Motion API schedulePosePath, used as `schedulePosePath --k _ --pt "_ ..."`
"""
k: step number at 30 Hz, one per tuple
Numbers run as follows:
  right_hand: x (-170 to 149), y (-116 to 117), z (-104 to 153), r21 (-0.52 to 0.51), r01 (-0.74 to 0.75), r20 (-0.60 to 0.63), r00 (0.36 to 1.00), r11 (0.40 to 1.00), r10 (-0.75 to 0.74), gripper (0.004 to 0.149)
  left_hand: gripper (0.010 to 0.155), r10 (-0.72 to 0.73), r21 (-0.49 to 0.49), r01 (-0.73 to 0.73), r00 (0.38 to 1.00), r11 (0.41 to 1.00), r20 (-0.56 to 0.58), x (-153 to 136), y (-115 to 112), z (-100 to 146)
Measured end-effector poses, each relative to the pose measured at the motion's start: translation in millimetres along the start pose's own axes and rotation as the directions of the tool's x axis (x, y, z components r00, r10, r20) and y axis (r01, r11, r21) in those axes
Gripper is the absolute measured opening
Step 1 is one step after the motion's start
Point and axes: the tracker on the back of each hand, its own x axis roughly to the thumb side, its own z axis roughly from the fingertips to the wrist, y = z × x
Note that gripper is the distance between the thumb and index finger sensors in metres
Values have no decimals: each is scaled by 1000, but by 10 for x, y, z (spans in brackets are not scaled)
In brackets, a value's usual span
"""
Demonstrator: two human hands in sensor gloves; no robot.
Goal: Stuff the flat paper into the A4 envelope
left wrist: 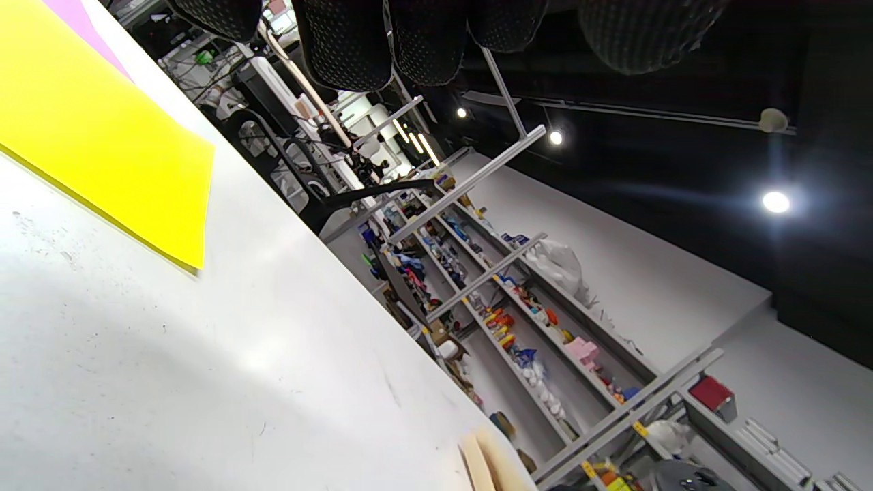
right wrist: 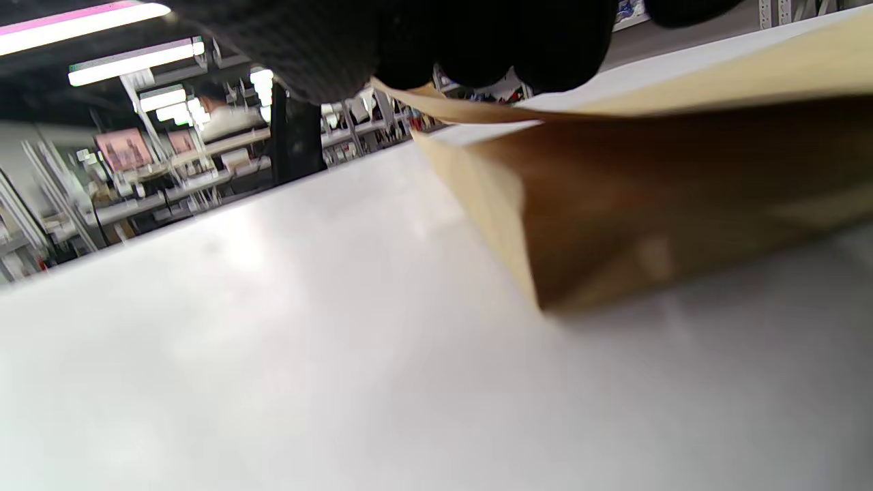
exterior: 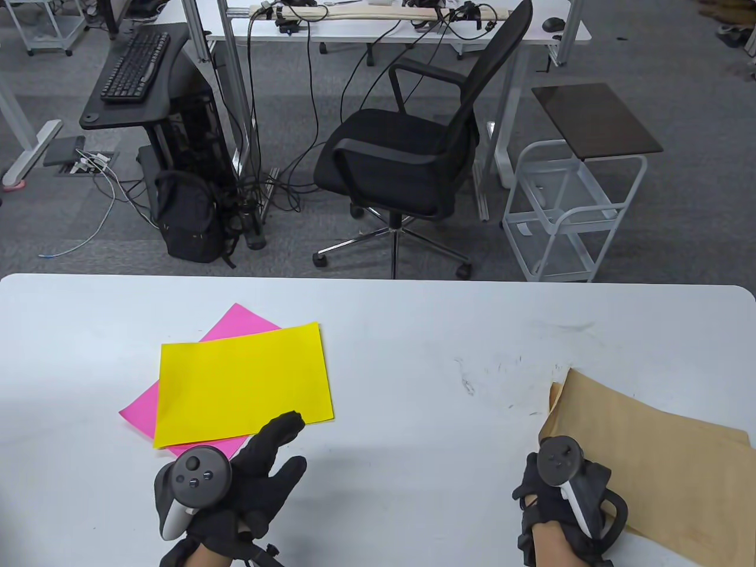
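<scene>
Table view. White worktop (exterior: 413, 331). Yellow sheet (exterior: 242, 381) lies flat left of centre, long axis running left–right, over a pink sheet (exterior: 236, 323) turned at an angle beneath it. Left hand (exterior: 236, 490) sits just near-side of the yellow sheet's near right corner, fingers (exterior: 283, 426) spread and holding nothing, one fingertip at the sheet's near edge. Brown envelope (exterior: 661, 466) lies at the right, long axis slanting from its far-left mouth toward the near-right; the mouth faces the papers. Right hand (exterior: 567, 502) rests on the envelope's mouth end.

Left wrist view. Fingertips hang apart above the worktop; the yellow sheet lies ahead to the left. Left hand is plainly the nearer to the paper.

Right wrist view. Fingers (right wrist: 477, 41) pinch the envelope's upper layer (right wrist: 477, 109), lifting it off the lower panel; the grip itself is shadowed, so probably a thumb-and-finger pinch.
</scene>
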Motion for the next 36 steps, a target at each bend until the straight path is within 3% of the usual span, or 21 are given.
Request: schedulePosePath --k 6,12,15,19,23,30,36 --pt "2 -313 68 -44 203 64 978 978 -200 38 73 1 6 -1 1000 1000 -1 -1 12 1" --pt "414 -613 328 -77 289 275 926 954 -259 39 73 -2 10 2 1000 1000 -7 -7 20 0" --pt "783 -689 536 -36 311 391 879 950 -273 39 73 -1 19 1 1000 1000 -10 -12 42 0" --pt "1255 -665 799 106 344 474 807 933 -352 39 73 7 35 -6 1000 999 -16 -31 80 3" --pt "1663 -492 973 202 297 501 787 933 -359 39 72 15 47 -14 1000 999 -27 -60 113 7" --pt "2176 55 1227 329 134 529 794 935 -300 39 73 12 51 -10 999 999 -43 -87 133 7" --pt "2501 504 1443 358 -39 606 770 933 -200 39 72 22 77 -18 999 997 -48 -110 203 19"
